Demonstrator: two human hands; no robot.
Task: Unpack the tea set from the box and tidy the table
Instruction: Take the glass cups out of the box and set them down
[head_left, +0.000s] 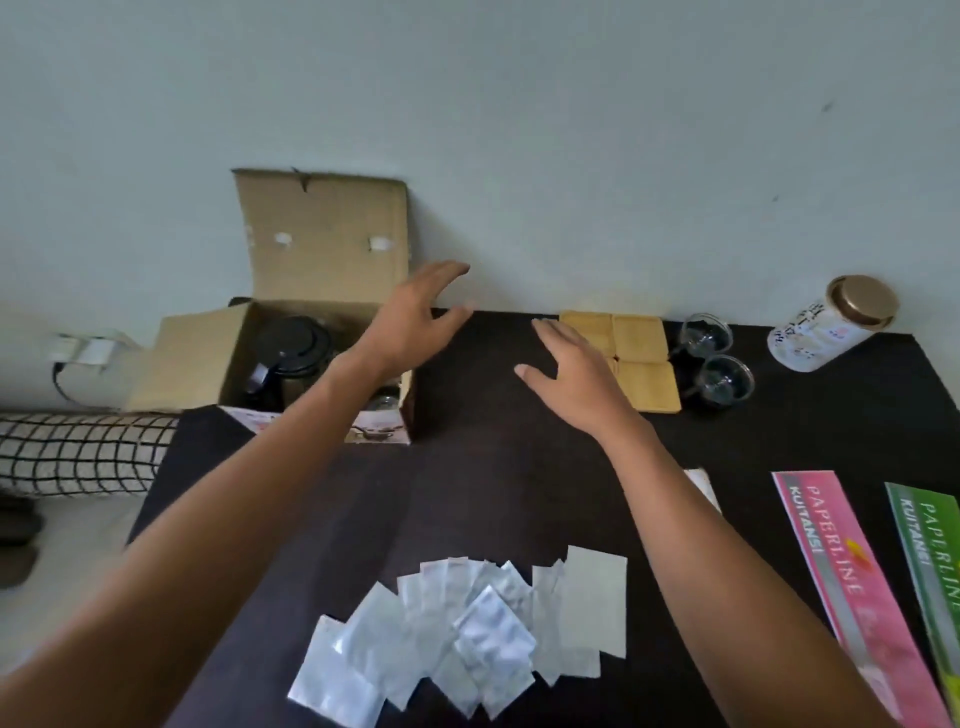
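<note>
An open cardboard box (218, 358) stands at the back left of the dark table (467, 467), its lid flap up against the wall. Inside it sits a black-lidded teapot (291, 353). My left hand (415, 317) hovers open over the box's right edge, holding nothing. My right hand (571, 374) is spread open above the table's middle, just left of several yellow square coasters (641, 358). Two small glass cups (714, 358) stand to the right of the coasters.
A white jar with a gold lid (831, 322) lies tilted at the back right. Several silver sachets (467, 634) are scattered near the front edge. A pink booklet (841, 571) and a green one (930, 566) lie at the right. A checked cushion (78, 452) lies left of the table.
</note>
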